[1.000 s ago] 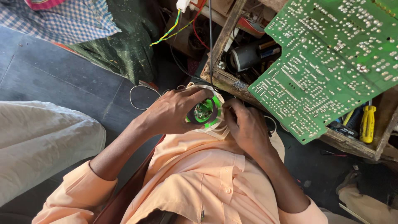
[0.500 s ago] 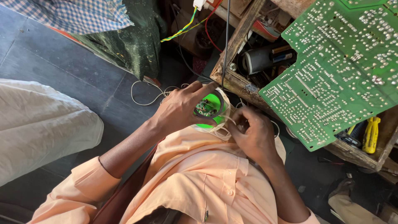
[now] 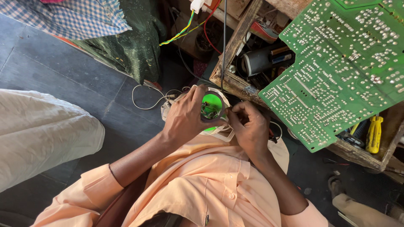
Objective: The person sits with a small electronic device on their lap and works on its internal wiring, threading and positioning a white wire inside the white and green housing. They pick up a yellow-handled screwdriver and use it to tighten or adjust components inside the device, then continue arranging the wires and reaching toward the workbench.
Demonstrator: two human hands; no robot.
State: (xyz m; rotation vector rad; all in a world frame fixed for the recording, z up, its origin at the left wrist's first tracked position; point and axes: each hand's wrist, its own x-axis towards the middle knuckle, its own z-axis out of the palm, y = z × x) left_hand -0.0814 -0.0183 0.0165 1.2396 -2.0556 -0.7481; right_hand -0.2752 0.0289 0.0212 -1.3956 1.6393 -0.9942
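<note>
Green-lit round housing (image 3: 211,107) sits at frame centre, a small circuit inside it. Left hand (image 3: 185,117) grasps its rim from nine o'clock; right hand (image 3: 248,126) pinches at its three o'clock edge, though what it pinches is hidden. A steady left grip would help here. Large green circuit board (image 3: 341,63) lies at two o'clock, yellow-handled tool (image 3: 373,134) at three.

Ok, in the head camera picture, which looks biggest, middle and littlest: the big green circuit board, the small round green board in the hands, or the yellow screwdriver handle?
1. Big green circuit board, by far.
2. Small round green board and yellow screwdriver handle: they look about alike, so no ranking.
</note>
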